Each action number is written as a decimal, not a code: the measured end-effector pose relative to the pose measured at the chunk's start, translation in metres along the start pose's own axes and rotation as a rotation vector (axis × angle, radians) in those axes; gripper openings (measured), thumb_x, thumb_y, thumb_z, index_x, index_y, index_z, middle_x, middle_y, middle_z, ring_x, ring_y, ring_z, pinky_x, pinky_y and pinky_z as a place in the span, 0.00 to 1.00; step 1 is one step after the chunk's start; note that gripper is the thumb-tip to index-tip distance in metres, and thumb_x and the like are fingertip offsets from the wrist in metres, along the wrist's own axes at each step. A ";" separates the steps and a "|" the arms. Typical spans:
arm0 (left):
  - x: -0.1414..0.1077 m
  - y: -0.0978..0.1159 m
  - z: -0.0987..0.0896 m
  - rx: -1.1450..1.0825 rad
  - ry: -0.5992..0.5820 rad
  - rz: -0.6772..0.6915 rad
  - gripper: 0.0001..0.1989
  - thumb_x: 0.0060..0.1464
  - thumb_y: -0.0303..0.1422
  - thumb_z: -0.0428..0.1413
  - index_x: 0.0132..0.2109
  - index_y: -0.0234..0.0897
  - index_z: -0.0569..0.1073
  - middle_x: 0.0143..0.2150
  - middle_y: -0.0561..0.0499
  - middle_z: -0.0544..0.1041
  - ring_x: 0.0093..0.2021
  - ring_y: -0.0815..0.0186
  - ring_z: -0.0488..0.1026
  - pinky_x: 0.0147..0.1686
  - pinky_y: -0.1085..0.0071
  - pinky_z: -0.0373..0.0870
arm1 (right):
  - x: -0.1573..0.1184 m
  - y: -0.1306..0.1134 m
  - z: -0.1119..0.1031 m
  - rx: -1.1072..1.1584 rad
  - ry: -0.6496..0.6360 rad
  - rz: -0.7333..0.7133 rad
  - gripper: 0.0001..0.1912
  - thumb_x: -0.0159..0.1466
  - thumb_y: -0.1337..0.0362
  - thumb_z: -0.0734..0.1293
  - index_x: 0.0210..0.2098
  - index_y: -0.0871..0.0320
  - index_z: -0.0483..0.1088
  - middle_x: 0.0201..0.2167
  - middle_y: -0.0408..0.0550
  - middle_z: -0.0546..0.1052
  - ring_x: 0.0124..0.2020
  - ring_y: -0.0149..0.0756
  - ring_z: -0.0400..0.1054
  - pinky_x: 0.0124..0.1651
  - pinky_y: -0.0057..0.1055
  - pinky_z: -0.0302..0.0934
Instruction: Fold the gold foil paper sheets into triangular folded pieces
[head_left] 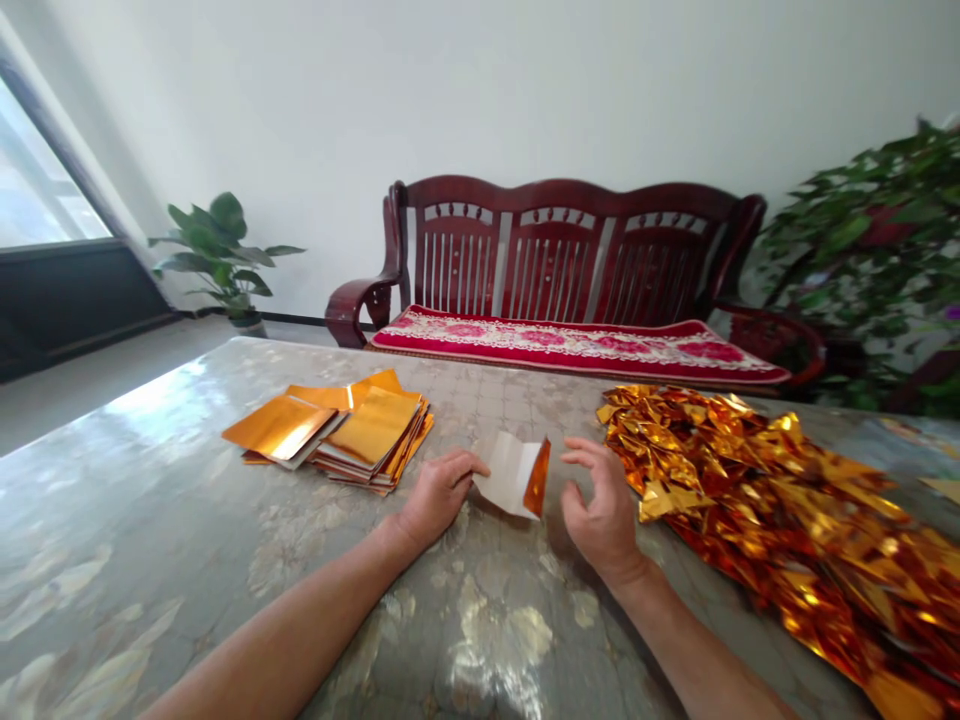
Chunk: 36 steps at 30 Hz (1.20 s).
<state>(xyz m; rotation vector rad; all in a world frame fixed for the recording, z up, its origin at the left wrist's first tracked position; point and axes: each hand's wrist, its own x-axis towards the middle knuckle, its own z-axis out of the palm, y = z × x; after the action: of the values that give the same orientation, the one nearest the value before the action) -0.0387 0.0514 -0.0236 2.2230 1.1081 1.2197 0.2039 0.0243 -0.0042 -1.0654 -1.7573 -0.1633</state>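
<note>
A sheet of gold foil paper (508, 474) lies white side up between my hands, its right edge folded upward so the orange-gold face shows. My left hand (442, 490) grips the sheet's left edge between thumb and fingers. Just off the folded edge, my right hand (600, 505) is held with thumb and fingers apart and nothing between them. To the left sits a loose stack of flat gold foil sheets (375, 425). A large heap of folded gold foil pieces (750, 490) spreads along the right, beyond my right hand.
All of this rests on a table with a glossy, flower-patterned cover (337, 600). Clear plastic (892, 450) lies at the right edge. Behind the table stand a dark red wooden bench (517, 250) with a red floral cushion, a potted plant (221, 255) and trailing greenery (870, 230).
</note>
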 end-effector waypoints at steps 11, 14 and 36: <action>0.005 -0.012 -0.003 0.102 0.162 -0.021 0.19 0.56 0.17 0.46 0.43 0.38 0.78 0.45 0.47 0.79 0.47 0.64 0.75 0.49 0.68 0.71 | -0.008 0.006 0.006 -0.116 -0.514 -0.212 0.16 0.61 0.78 0.62 0.37 0.53 0.75 0.34 0.45 0.77 0.41 0.40 0.66 0.45 0.36 0.59; 0.001 0.004 -0.008 0.216 0.264 0.076 0.19 0.62 0.21 0.45 0.49 0.40 0.77 0.53 0.45 0.75 0.54 0.62 0.71 0.55 0.63 0.68 | -0.010 -0.005 0.013 -0.279 -0.467 -0.189 0.10 0.65 0.72 0.64 0.35 0.54 0.76 0.32 0.47 0.74 0.37 0.41 0.64 0.40 0.35 0.56; -0.016 0.005 -0.012 0.478 -0.407 0.125 0.14 0.66 0.30 0.50 0.53 0.41 0.76 0.57 0.46 0.76 0.55 0.60 0.74 0.57 0.64 0.70 | -0.018 -0.003 0.014 -0.171 -0.598 -0.157 0.10 0.67 0.70 0.63 0.42 0.53 0.76 0.41 0.46 0.81 0.43 0.36 0.73 0.46 0.31 0.65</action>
<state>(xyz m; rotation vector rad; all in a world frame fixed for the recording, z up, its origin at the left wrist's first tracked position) -0.0515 0.0352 -0.0225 2.7633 1.1920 0.5267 0.1938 0.0199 -0.0239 -1.1753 -2.4021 -0.0974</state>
